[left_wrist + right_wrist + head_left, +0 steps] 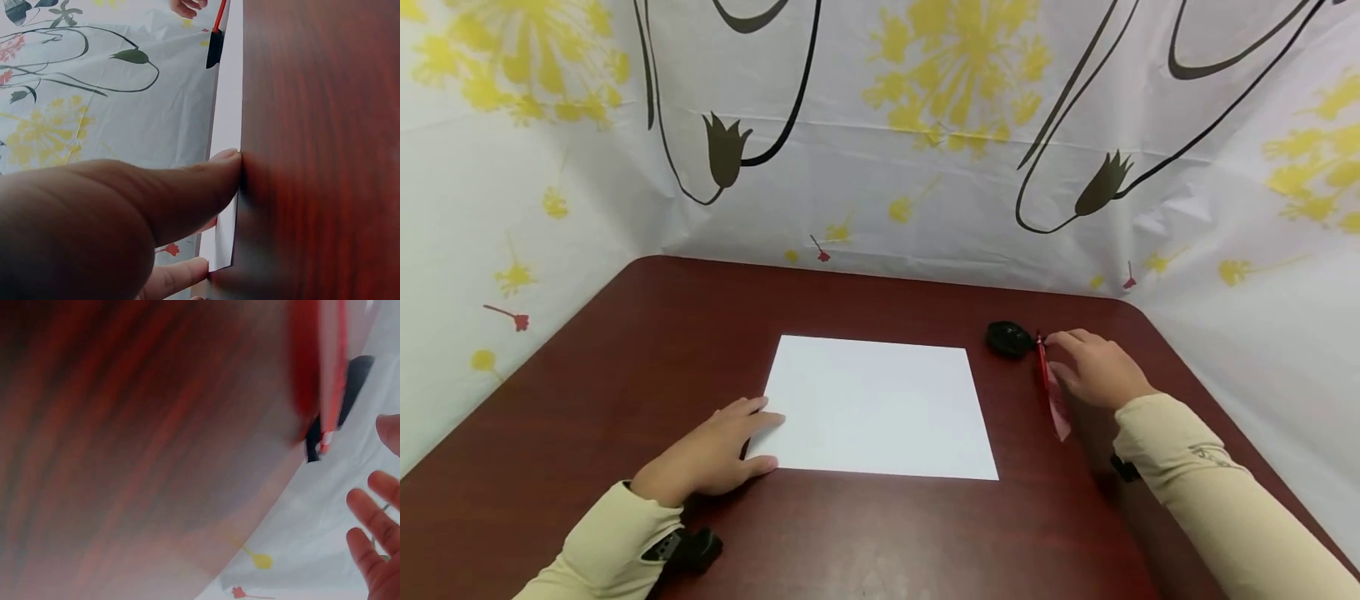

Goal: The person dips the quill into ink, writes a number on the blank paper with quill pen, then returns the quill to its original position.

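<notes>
A blank white sheet of paper (880, 408) lies flat on the table. My left hand (711, 450) rests at its left edge, fingers relaxed. In the left wrist view, the thumb (187, 194) touches the paper's near edge. My right hand (1097, 371) is over the table's right side, beside a slim red item (1042, 362) with a pinkish, sheet-like part. The right wrist view has its fingers (375, 519) spread, apart from the red item (334, 369), whose exact kind I cannot tell. A rounded black object (1009, 339) lies at its far end.
The dark red-brown wooden table (880, 533) has rounded far corners. White sheeting (850, 167) with yellow flowers and dark stems rises behind it and along both sides. A black device (688, 550) is strapped at the left wrist.
</notes>
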### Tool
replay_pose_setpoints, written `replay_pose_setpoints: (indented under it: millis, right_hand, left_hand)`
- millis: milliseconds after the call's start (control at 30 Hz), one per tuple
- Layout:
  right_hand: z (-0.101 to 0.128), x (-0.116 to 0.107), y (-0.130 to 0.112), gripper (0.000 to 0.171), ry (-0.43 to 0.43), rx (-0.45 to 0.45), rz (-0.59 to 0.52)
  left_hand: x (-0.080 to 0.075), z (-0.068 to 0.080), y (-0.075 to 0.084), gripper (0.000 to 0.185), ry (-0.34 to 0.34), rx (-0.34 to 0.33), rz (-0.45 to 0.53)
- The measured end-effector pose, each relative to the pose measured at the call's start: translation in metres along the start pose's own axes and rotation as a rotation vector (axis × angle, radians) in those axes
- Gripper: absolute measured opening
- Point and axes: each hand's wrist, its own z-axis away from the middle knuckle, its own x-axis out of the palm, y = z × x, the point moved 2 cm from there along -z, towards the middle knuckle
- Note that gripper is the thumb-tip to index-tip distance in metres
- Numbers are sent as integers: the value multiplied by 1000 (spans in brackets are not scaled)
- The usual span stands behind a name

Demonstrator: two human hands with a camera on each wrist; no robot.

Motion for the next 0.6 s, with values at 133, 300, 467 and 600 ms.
replay_pose_setpoints:
  millis: [133,300,467,600]
  right_hand:
    - [-8,6,4,35,-84,-10,53]
    - [-13,11,9,36,-136,-21,86]
    - [-16,13,14,31,-134,-48,106]
    - [-17,16,17,27,-157,-76,88]
  left_hand:
    - [1,2,-3,52,-1,5,4]
    - [2,2,-6,52,-11,-4,7]
    - [2,0,-6,53,-14,-8,16]
    - [1,0,-5,53,-11,-9,19]
